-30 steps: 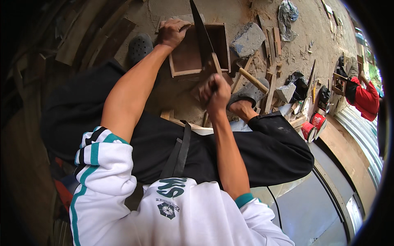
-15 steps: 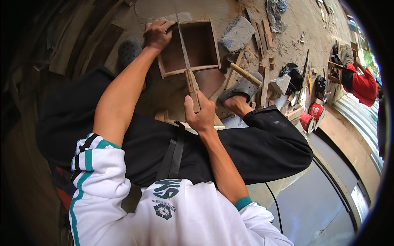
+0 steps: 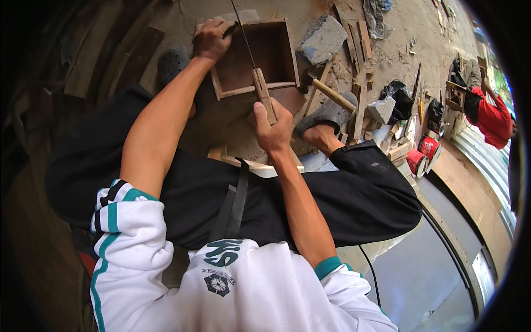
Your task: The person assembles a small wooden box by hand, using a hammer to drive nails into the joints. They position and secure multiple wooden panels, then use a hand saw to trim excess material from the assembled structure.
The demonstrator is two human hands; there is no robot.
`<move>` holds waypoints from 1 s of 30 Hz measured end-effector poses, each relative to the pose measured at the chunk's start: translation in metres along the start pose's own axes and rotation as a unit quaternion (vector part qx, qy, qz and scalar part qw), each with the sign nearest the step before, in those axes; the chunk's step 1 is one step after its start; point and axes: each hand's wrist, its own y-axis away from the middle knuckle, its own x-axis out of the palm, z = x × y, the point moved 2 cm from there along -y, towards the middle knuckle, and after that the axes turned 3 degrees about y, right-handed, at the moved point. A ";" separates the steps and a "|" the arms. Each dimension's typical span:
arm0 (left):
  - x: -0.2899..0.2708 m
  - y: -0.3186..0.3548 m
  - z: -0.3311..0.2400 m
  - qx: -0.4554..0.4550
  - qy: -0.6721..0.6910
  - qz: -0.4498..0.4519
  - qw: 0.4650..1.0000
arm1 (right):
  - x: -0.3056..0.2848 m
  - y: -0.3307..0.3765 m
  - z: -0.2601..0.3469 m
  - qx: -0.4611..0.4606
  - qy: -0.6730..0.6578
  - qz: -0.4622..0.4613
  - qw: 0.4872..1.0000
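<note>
A thin-bladed handsaw [image 3: 261, 88] with a wooden handle reaches away from me. My right hand [image 3: 274, 126] is wrapped round the near end of its handle. The blade runs over the left part of a wooden box [image 3: 293, 52], crossing its far edge near the left corner. This box lies on the ground, its hollow side facing up, with pale rims and a dark brown inside. Curled over its far left corner, my left hand [image 3: 212, 39] grips the box. Whether the saw teeth are in the wood, I cannot tell.
A hammer [image 3: 333, 96] rests by my right foot, beside a grey stone block [image 3: 322, 40]. Wood offcuts, a black plastic bag [image 3: 399, 98] and red cans [image 3: 428, 147] lie to the right. Planks [image 3: 133, 63] lie at left. A person in red [image 3: 492, 119] is at far right.
My right hand has pushed the saw forward, away from me, so its handle is now over the box's near rim. My left hand stays on the corner.
</note>
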 end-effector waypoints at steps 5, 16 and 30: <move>-0.006 0.002 -0.007 0.005 -0.029 0.010 1.000 | -0.005 0.020 0.010 -0.009 0.040 0.019 0.999; -0.001 0.000 -0.005 0.027 -0.037 0.023 0.999 | -0.013 0.022 0.007 -0.014 0.026 0.002 1.000; 0.002 0.001 -0.006 0.033 -0.050 0.046 0.997 | -0.014 0.000 -0.001 0.007 -0.032 0.013 0.999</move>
